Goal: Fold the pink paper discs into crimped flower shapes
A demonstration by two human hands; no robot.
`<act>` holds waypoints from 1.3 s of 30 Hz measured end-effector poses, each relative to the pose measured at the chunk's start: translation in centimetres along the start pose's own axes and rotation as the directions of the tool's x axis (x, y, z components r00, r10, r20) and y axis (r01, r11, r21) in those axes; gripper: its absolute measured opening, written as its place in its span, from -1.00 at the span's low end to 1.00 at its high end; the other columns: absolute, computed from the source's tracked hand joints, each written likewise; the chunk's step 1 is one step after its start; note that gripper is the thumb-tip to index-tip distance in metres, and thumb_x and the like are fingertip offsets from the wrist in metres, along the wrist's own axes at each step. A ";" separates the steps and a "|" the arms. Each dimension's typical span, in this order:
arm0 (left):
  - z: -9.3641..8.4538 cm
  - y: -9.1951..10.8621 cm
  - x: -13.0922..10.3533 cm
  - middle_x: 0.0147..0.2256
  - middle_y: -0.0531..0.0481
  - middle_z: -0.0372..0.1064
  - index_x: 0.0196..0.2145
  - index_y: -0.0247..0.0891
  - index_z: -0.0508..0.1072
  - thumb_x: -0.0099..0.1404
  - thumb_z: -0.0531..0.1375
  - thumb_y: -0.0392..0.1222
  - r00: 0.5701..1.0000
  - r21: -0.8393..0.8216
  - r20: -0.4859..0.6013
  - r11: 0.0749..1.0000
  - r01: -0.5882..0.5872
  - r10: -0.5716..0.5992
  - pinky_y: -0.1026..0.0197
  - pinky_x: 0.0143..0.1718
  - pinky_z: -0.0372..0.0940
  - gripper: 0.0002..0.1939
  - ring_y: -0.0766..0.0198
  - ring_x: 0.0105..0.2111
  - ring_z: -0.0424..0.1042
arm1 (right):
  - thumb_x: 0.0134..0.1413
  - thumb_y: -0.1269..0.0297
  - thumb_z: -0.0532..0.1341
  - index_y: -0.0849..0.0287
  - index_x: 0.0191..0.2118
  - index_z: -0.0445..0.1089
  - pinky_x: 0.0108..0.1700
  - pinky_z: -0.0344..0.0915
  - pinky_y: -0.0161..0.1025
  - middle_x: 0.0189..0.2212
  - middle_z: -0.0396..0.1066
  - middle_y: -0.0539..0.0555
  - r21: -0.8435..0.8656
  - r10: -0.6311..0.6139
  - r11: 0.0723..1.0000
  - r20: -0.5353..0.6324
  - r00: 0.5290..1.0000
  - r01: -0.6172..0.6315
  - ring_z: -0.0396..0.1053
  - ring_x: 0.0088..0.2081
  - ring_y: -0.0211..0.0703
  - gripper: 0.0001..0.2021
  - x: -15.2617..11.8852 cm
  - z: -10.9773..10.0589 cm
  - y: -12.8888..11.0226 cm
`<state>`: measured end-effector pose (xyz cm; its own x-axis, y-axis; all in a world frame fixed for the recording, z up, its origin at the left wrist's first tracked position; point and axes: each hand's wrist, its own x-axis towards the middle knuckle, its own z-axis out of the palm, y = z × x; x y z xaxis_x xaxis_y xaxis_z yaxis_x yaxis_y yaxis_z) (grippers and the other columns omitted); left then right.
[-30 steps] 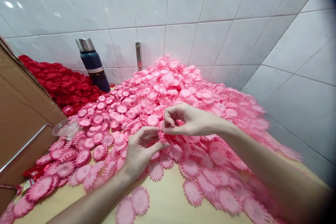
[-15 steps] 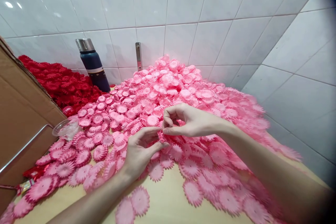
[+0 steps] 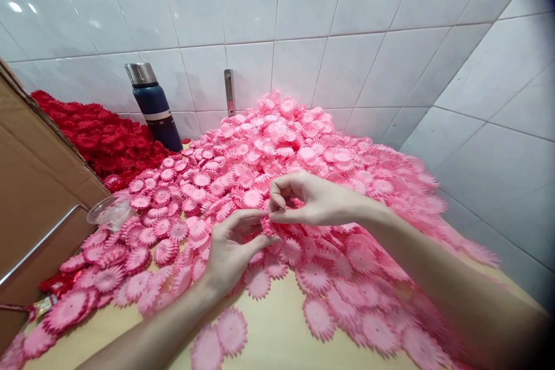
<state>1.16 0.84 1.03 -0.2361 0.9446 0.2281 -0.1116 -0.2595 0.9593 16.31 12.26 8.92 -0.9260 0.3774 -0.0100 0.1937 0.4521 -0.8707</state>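
My left hand is closed, with its thumb and fingers around a small pink petal disc that is mostly hidden. Meeting it at the fingertips, my right hand makes a pinch over the disc; whatever lies between its fingertips is too small to name. Beneath and behind both hands spreads a large heap of pink petal discs with notched edges, many showing a tiny centre hole. Two loose pink discs lie on the pale table near the left forearm.
A dark blue bottle with a metal cap stands against the tiled wall. Left of it rises a heap of red discs. A cardboard box and a clear plastic cup are at left. A metal bracket sits on the wall.
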 end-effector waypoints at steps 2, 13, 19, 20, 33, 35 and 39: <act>0.0 0.0 0.0 -0.23 -0.03 0.58 -0.23 -0.26 0.55 0.05 0.36 -0.43 1.000 0.003 -0.006 1.000 0.003 -0.003 0.22 -0.17 0.52 -0.71 0.21 -0.21 0.57 | 0.02 0.39 0.22 0.15 -0.46 0.08 -0.35 0.28 -0.28 -0.43 0.38 0.00 0.009 -0.002 1.000 -0.001 1.000 0.002 0.33 -0.39 -0.28 -0.76 0.0 0.1 -0.1; 0.1 0.0 0.0 -0.31 0.04 0.55 -0.32 -0.21 0.55 0.05 0.37 -0.39 0.983 0.083 -0.118 0.988 -0.131 0.140 0.27 -0.22 0.51 -0.78 0.27 -0.29 0.56 | -0.08 0.50 0.16 0.15 -0.46 0.14 -0.44 0.17 -0.31 -0.48 0.29 -0.04 -0.058 -0.006 0.998 -0.066 0.998 0.002 0.22 -0.45 -0.31 -0.84 0.1 -0.2 0.3; 0.2 0.0 0.1 -0.34 0.04 0.54 -0.34 -0.22 0.53 0.02 0.39 -0.38 0.974 0.102 -0.164 0.984 -0.144 0.159 0.30 -0.24 0.51 -0.78 0.29 -0.31 0.55 | -0.10 0.53 0.14 0.17 -0.45 0.20 -0.43 0.16 -0.31 -0.50 0.27 -0.04 -0.156 -0.055 0.987 -0.129 0.990 0.034 0.18 -0.47 -0.32 -0.87 0.0 -0.2 0.0; 0.2 0.0 0.1 -0.35 0.05 0.54 -0.35 -0.22 0.52 0.01 0.39 -0.38 0.972 0.105 -0.172 0.984 -0.145 0.161 0.30 -0.24 0.50 -0.78 0.30 -0.32 0.55 | -0.10 0.54 0.14 0.17 -0.45 0.21 -0.43 0.16 -0.31 -0.51 0.27 -0.05 -0.189 -0.073 0.981 -0.136 0.988 0.047 0.18 -0.46 -0.32 -0.87 0.0 -0.2 -0.1; 0.2 0.2 0.1 -0.26 0.04 0.50 -0.28 -0.21 0.48 0.03 0.40 -0.37 0.981 0.079 -0.158 0.992 -0.102 0.113 0.34 -0.24 0.48 -0.72 0.31 -0.25 0.52 | 0.03 0.46 0.19 0.21 -0.31 0.39 -0.33 0.30 -0.27 -0.39 0.40 0.02 -0.058 -0.089 0.995 -0.095 0.991 0.084 0.33 -0.37 -0.26 -0.92 0.0 -0.6 0.0; 0.1 0.2 0.0 -0.26 0.06 0.50 -0.28 -0.21 0.49 0.01 0.40 -0.39 0.983 0.056 -0.150 0.994 -0.097 0.104 0.37 -0.23 0.47 -0.70 0.33 -0.24 0.52 | 0.05 0.44 0.21 0.22 -0.29 0.37 -0.31 0.32 -0.27 -0.36 0.40 0.03 -0.007 -0.089 0.996 -0.081 0.993 0.089 0.33 -0.36 -0.26 -0.93 0.1 -0.4 0.2; 0.1 0.2 0.1 -0.28 0.08 0.51 -0.29 -0.21 0.51 -0.01 0.41 -0.42 0.983 0.026 -0.141 0.993 -0.113 0.116 0.39 -0.22 0.47 -0.69 0.35 -0.23 0.52 | 0.08 0.42 0.22 0.21 -0.26 0.37 -0.32 0.32 -0.30 -0.34 0.41 0.03 0.015 -0.073 0.997 -0.056 0.996 0.074 0.34 -0.35 -0.29 -0.92 0.3 -0.2 0.5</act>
<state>1.22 0.88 1.21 -0.3809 0.8705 0.3117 -0.0590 -0.3593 0.9313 16.20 12.81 8.57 -0.9182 0.3879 0.0808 0.1201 0.4667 -0.8762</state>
